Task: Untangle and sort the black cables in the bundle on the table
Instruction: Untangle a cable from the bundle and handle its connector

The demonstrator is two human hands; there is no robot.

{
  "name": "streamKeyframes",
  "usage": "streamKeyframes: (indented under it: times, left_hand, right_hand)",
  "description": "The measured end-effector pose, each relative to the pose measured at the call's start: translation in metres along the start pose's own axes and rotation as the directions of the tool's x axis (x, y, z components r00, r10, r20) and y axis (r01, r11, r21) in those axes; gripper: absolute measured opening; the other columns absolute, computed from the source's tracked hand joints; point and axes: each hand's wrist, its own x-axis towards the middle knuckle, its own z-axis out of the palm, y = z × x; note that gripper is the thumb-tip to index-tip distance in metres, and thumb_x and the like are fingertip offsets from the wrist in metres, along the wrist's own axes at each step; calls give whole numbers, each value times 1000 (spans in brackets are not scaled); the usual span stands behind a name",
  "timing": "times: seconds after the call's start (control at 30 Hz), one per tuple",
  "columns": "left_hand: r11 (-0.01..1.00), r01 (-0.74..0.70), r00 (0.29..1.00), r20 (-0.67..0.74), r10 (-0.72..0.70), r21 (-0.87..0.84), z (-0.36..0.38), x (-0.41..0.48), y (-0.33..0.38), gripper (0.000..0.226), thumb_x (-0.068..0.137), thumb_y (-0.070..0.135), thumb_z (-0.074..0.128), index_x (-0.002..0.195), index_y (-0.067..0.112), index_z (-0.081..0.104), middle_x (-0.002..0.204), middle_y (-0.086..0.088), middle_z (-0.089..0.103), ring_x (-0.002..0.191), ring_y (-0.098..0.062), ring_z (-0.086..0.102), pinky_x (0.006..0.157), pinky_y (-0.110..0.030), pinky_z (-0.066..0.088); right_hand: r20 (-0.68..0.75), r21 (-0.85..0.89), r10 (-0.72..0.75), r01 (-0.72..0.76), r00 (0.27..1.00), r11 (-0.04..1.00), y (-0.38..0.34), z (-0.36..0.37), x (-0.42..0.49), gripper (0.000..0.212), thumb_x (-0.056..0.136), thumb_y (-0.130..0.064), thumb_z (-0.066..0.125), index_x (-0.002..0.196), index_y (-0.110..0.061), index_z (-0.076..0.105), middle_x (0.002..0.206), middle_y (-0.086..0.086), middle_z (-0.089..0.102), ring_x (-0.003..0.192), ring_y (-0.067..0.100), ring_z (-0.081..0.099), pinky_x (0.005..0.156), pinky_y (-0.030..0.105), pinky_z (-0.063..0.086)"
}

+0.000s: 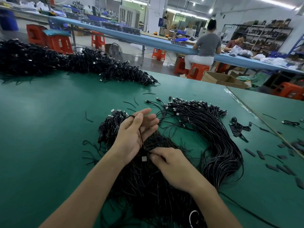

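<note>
Tangled bundle (148,186) of black cables lies lower centre of the frame on the green table (49,129), under both forearms. One single cable (141,137) is lifted out of it: it runs from a loop over a fingertip near frame centre, down across the palm, to a pale connector (144,158) at the top of the bundle. Step in hand, as I judge it: freeing one strand from the mass. Left hand (136,134) is palm-up, its fingers (146,111) nearly straight and spread, the strand draped over them rather than gripped. Right hand (172,165) sits just below it, its fingers (155,156) curled tight and pinching the strand beside the connector. Next move probably calls for a slow, steady draw, the right-hand pinch kept firm, so neighbouring strands don't ride up. Likely destination: the combed fan of cables (217,137) at centre right, plugs aligned at its upper end. A smaller bunch (110,129) sits left of centre; a large heap (49,61) fills upper left.
</note>
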Motion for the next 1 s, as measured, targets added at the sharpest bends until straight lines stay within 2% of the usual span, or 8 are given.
streamKeyframes:
  times: [0.13, 0.23, 0.37, 0.53, 0.67, 0.77, 0.9, 1.0]
  left_hand:
    - [733, -154, 987, 132, 88, 662, 0, -7, -10, 30, 107, 8, 38, 108, 10, 68, 88, -5, 75, 85, -19, 72, 76, -26, 57]
    - [474, -232, 971, 227, 69, 850, -5, -10, -12, 27, 106, 14, 42, 102, 12, 69, 81, -5, 74, 72, -19, 71, 70, -27, 58]
    - [618, -50, 970, 185, -156, 785, 1, -19, -11, 50, 107, 35, 37, 75, 11, 67, 44, 1, 50, 33, -11, 41, 40, -18, 35]
    - [815, 282, 800, 346, -491, 506, 2, -25, 3, 68, 100, 61, 30, 58, 15, 57, 41, 7, 24, 34, -7, 19, 36, -16, 20]
    - [930, 348, 832, 419, -364, 117, 0, -21, 14, 45, 98, 41, 47, 61, 17, 58, 44, 9, 36, 35, -2, 30, 33, -15, 30]
    - [960, 240, 953, 224, -205, -143, 5, -16, 11, 43, 95, 39, 47, 79, 10, 75, 64, 0, 62, 52, -8, 59, 48, -19, 52]
    - [959, -52, 997, 68, 34, 280, 0, -12, -8, 37, 103, 26, 40, 112, 6, 69, 105, -14, 74, 100, -23, 72, 82, -26, 58]
    - [668, -170, 982, 181, 53, 725, -4, -21, -12, 37, 106, 24, 41, 88, 26, 74, 79, 5, 74, 74, -7, 70, 65, -17, 52]
  right_hand:
    - [-203, -43, -38, 30, 978, 999, -5, -16, 1, 22, 98, -28, 58, 78, -23, 67, 77, -6, 63, 71, 6, 55, 61, 18, 41]
    - [-298, -57, -64, 49, 952, 997, -4, -31, -1, 17, 93, -30, 66, 77, -28, 68, 77, -11, 62, 76, 2, 57, 65, 13, 40]
    - [-413, -1, -127, 139, 902, 990, -5, -43, -2, 16, 89, -27, 72, 73, -30, 69, 74, -12, 62, 74, 4, 58, 65, 11, 41]
    - [-440, 182, -15, 106, 898, 978, -5, -33, 4, 14, 91, -31, 69, 78, -28, 74, 70, -6, 68, 65, 14, 58, 63, 28, 48]
    - [-323, 160, 35, 18, 946, 987, -3, -21, 4, 21, 98, -30, 58, 85, -26, 73, 60, 4, 58, 49, 7, 39, 48, 23, 33]
    - [-86, 15, -1, 2, 996, 1000, -6, -10, 1, 28, 101, -28, 53, 76, -26, 66, 57, 0, 52, 45, 7, 35, 44, 25, 29]
    - [-4, -111, -40, 40, 999, 993, -9, -7, 1, 40, 101, -25, 51, 61, -29, 48, 56, -8, 49, 50, 9, 41, 50, 28, 35]
    - [-136, -136, -82, 64, 987, 989, -7, -14, 2, 34, 97, -31, 57, 64, -33, 53, 65, -11, 56, 61, 5, 53, 59, 26, 43]
